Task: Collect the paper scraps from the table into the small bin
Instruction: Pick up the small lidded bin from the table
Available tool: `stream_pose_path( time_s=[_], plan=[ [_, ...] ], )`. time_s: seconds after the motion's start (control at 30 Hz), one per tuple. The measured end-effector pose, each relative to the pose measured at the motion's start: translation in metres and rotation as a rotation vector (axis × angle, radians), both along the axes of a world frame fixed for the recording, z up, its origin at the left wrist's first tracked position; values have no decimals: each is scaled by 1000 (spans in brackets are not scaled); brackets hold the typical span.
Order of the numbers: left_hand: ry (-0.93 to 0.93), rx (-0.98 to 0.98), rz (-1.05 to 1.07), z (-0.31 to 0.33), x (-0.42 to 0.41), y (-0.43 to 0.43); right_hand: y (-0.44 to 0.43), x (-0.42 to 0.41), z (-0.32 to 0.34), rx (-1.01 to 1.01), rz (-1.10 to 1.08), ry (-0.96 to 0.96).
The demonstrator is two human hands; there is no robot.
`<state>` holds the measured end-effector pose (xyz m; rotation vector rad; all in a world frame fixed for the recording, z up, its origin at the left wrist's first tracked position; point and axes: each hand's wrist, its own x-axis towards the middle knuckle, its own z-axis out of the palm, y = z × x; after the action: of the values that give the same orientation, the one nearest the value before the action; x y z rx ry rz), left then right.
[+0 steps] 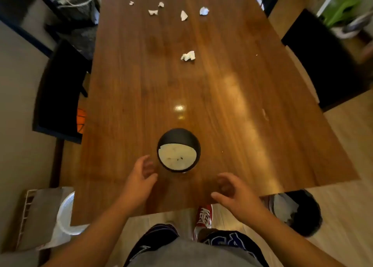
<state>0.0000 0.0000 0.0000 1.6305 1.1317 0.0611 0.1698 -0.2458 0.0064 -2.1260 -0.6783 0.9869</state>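
Two hands hover over the near table (232, 109) edge, both blurred, fingers loosely curled and empty. Left hand (141, 178) sits just beside the bin (178, 149), whose pale bottom shows dark specks, hard to identify. Right hand (232, 194) is near it. Scraps (188, 55) lie well beyond, some cut off at the top.

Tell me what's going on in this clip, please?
A person stands at the near end of a wooden table, both hands empty and open: left hand, right hand, either side of a small black bin. Neither touches it. Crumpled paper scraps lie farther up the table, the nearest one well beyond the bin.
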Motion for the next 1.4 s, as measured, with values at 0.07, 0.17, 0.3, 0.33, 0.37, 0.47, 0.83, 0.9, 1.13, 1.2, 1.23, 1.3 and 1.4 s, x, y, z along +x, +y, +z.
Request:
stream_pose_path(
  time_s=[0.07,0.17,0.3,0.33,0.37,0.47,0.83,0.9,1.13,1.2,1.23,1.3,1.4],
  plan=[
    [0,-45,-72,-2,14,5,23,10,3,4,30,40],
    [25,-74,-149,-6,27,9,54,17,6,35,69,98],
    [17,-85,-201,-5,34,10,74,18,4,54,91,103],
    [6,-94,-190,-5,35,11,76,19,4,63,83,108],
    [-9,-103,-176,-5,35,12,78,20,5,76,69,126],
    [-27,-122,-195,-1,33,15,81,23,9,126,31,187],
    [-2,-19,-350,25,21,27,94,23,23,239,-178,443],
    [-47,-19,-359,30,19,30,95,18,30,266,-179,430],
    [-224,-16,-546,27,10,28,88,-16,54,308,-264,460],
    [-242,-36,-602,26,9,22,76,-28,57,313,-326,488],
    [-257,-47,-627,28,10,17,68,-35,58,316,-359,481],
    [-275,-69,-682,32,14,3,45,-51,58,308,-423,413],
    [-292,-90,-761,33,20,-24,-9,-85,46,194,-624,253]
  ],
)
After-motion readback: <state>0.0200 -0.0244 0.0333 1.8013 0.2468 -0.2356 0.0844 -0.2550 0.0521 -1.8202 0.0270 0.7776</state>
